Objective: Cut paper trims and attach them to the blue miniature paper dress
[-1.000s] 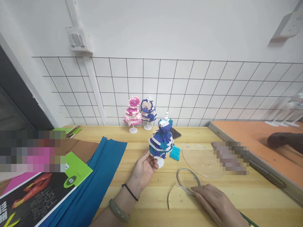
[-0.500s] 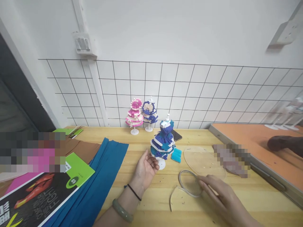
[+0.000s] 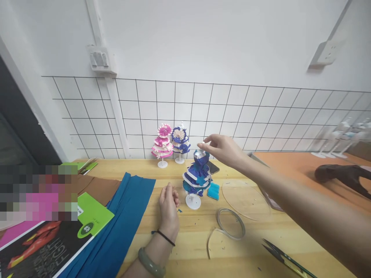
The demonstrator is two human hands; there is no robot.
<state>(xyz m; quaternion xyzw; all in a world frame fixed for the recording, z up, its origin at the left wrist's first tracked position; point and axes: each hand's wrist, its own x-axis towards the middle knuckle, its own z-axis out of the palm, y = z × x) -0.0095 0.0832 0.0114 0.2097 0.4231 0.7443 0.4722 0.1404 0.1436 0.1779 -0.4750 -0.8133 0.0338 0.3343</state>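
Observation:
A miniature dress form [image 3: 197,175] in a tiered blue, white and teal paper dress stands upright on a round white base. My right hand [image 3: 218,146] reaches over from the right, thumb and fingers pinched around the white knob at its top. My left hand [image 3: 169,200] rests on the table left of the base, apart from it, with fingers curled in; whatever they may hold is hidden. A small dark blue scrap lies by its fingertips. A folded piece of turquoise paper [image 3: 213,191] lies right of the dress form, with a phone [image 3: 213,167] partly hidden behind.
Behind stand a pink dress form [image 3: 162,144] and a navy one [image 3: 180,143]. Blue crepe paper [image 3: 130,210] and a magazine [image 3: 40,247] lie at left. Wire rings [image 3: 231,224] and scissors [image 3: 285,258] lie front right. An orange board [image 3: 292,166] stands beyond, with a dark-gloved hand [image 3: 342,175].
My right hand has left the wire ring and moved up to the dress form's top, uncovering the scissors. My left hand has drawn back from the base and curled its fingers.

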